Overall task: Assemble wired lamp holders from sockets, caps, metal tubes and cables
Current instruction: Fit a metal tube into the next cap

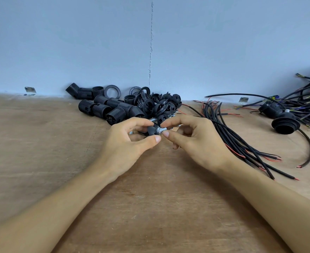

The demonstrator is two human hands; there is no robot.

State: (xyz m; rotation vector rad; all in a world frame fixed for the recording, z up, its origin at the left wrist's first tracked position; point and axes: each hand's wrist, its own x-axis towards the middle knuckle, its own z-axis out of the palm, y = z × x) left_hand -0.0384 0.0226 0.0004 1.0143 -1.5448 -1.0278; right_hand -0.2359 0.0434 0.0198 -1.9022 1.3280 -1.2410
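Centre frame, just above table (150, 207): left grip (130, 143) pinching black cap (151, 132) between thumb and fingers; right grip (192, 141) pinching threaded metal tube (162, 131) at cap's end. Behind, upper centre: heap of black sockets (112, 108). Right of hands: loose cables (232, 137). Far right: wired lamp holder (285, 123).

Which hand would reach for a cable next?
Probably the right hand: it pinches the tube, and the cables lie just beside it; the left hand grips the cap, farther away.

Wooden table (150, 207) bears black sockets (103, 108), caps (166, 101), cables (229, 136).
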